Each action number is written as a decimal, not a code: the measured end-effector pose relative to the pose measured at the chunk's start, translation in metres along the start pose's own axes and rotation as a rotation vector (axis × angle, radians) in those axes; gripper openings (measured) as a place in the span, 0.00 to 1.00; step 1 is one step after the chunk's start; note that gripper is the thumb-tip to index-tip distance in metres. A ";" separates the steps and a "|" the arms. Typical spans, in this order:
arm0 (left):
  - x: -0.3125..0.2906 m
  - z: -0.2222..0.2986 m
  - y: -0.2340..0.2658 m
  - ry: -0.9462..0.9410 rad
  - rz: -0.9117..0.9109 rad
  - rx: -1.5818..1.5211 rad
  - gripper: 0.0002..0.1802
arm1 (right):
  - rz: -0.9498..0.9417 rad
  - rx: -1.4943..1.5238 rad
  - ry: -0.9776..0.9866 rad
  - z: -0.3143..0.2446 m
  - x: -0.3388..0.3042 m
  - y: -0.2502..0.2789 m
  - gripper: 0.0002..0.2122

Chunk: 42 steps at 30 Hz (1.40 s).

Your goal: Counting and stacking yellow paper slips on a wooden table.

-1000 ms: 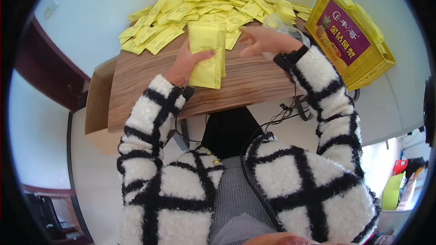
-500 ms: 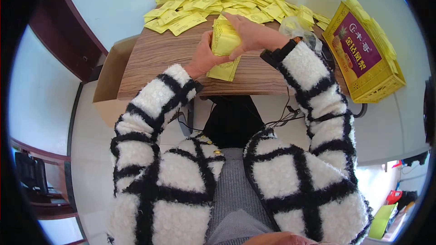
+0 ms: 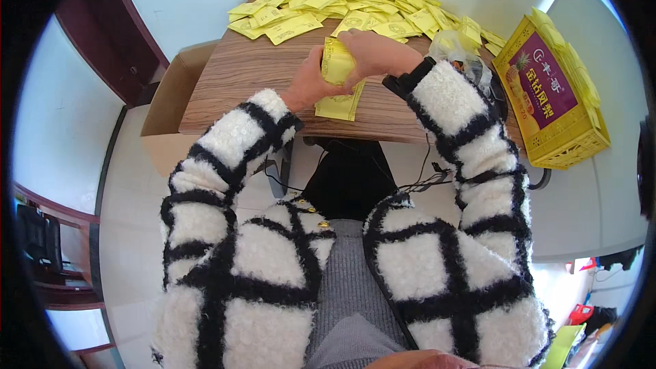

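A bundle of yellow packets [image 3: 336, 107] is held above the near part of a wood-grain table [image 3: 249, 72], gripped between both of the person's hands. From my remote post I cannot count the packets, as the hands cover much of them. The left hand [image 3: 309, 83] clasps the left side, its thumb toward the near end; its other fingers are lost to me behind the bundle. The right hand [image 3: 380, 55] arches over from the right, pinching the bundle between thumb and fingers, its back hiding most of the grip. A black band [image 3: 410, 79] rings the right wrist.

On the far side of the table, a loose pile of yellow packs [image 3: 342, 1] overlaps so heavily that I make out only the top ones whole. To its right, a clear plastic bag [image 3: 447, 44] crumples over dark items I cannot identify. Farther right stands a yellow crate [image 3: 562, 157] with a purple panel, filled with similar packs. Left of the table, an open cardboard box [image 3: 162, 138] is partly screened by the tabletop. Dark cables [image 3: 427, 181] tangle beneath the near edge, their ends unclear to me, and a black chair [image 3: 37, 236] at far left is cut by the lens rim.
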<state>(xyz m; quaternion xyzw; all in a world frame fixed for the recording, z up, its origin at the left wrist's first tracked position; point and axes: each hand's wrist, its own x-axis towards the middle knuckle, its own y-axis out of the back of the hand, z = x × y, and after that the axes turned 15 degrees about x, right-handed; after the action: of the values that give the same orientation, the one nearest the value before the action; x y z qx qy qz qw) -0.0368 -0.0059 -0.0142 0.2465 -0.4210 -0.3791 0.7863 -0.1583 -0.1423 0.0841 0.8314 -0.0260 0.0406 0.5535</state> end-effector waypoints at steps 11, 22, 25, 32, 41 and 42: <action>0.001 -0.008 -0.005 -0.004 0.021 0.019 0.54 | 0.016 -0.016 0.001 -0.005 0.009 -0.001 0.39; 0.005 -0.002 -0.001 0.082 -0.012 0.099 0.54 | 0.062 0.047 -0.008 0.009 0.013 -0.009 0.39; 0.006 -0.002 0.003 0.088 -0.041 0.081 0.53 | 0.047 0.035 -0.043 0.010 0.014 -0.010 0.40; 0.004 0.004 0.021 -0.256 0.281 0.379 0.54 | 0.044 0.056 -0.070 0.007 0.010 -0.009 0.39; 0.001 0.043 0.055 -0.772 0.175 0.825 0.29 | 0.111 0.122 0.115 0.023 0.014 -0.021 0.30; 0.002 0.045 0.057 -0.772 0.178 0.823 0.29 | 0.110 0.083 0.137 0.026 0.015 -0.023 0.29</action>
<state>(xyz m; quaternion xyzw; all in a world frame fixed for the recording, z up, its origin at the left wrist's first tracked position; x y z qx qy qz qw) -0.0524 0.0228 0.0507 0.3397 -0.8099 -0.1789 0.4435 -0.1407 -0.1576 0.0547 0.8463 -0.0318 0.1289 0.5159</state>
